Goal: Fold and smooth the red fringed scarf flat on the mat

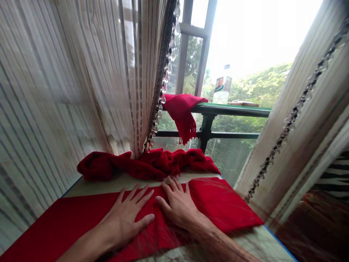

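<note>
A red cloth (81, 214) lies spread across the table, with its right part (218, 203) folded over into a thicker layer. My left hand (128, 213) rests flat on the cloth, its fingers spread. Close beside it, my right hand (177, 203) also lies flat with fingers apart, near the cloth's far edge. Beyond both hands a crumpled red scarf (152, 165) with fringe lies bunched along the table's far end. The cloth under my palms is hidden.
Another fringed red scarf (182, 112) hangs over the dark railing (240, 110) at the window. A clear bottle (222, 89) stands on the ledge. Striped curtains (68, 91) with bead trim flank both sides. Pale tabletop (245, 243) shows at the lower right.
</note>
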Motion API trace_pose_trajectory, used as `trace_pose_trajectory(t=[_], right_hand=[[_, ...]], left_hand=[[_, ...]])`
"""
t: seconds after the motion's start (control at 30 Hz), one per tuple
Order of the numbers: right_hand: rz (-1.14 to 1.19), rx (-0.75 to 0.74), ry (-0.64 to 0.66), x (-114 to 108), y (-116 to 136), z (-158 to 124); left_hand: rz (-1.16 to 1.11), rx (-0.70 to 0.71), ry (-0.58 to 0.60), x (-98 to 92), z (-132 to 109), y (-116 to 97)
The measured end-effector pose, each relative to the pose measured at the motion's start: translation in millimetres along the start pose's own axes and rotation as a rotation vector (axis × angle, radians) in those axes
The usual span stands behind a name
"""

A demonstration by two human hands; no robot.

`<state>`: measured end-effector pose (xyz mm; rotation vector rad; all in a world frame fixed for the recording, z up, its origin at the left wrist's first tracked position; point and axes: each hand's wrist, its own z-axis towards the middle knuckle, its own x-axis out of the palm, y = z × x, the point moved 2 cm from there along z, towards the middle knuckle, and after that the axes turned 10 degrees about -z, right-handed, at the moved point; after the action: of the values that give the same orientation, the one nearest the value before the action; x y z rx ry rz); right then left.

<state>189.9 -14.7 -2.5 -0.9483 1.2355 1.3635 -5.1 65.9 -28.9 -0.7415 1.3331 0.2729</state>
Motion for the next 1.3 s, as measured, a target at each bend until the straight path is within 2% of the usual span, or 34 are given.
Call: trace_pose_trajectory(t=[0.13, 0.23, 0.33, 0.57, 0.73, 0.9, 1.0, 1.07, 1.17, 1.3], right_hand=[[0.023, -0.058, -0.014, -4, 3, -1], [0.053, -0.128, 0.031, -4, 6, -4], [0.075, -0.125, 0.078, -3, 6, -6], [0.054, -0.176, 0.116, 0, 7, -8], [0.051, -0.165, 0.078, -3, 8, -12], [0.046, -0.192, 0.106, -3, 12, -15], [0.035, -0.197, 0.051, -2, 15, -14], [0.036, -0.213, 0.059, 1, 17, -13], [0.054, -0.217, 0.109, 4, 18, -13], [0.071, -0.213, 0.072, 1, 21, -16]], left_hand=[[-0.008, 0.005, 0.008, 0.8, -1, 1], [-0.017, 0.024, -0.005, 3.3, 0, 6], [-0.022, 0.029, -0.01, 3.7, 0, 7], [-0.04, 0.024, 0.06, -13.1, -5, -2], [-0.049, 0.014, 0.096, -20.9, -8, -4], [-0.06, -0.014, 0.082, -18.6, -11, -5], [-0.074, -0.015, 0.053, -16.9, -12, -4], [-0.072, -0.016, 0.051, -16.8, -12, -3], [-0.062, -0.009, 0.074, -18.8, -11, -6], [-0.049, -0.017, 0.105, -24.8, -11, -12]])
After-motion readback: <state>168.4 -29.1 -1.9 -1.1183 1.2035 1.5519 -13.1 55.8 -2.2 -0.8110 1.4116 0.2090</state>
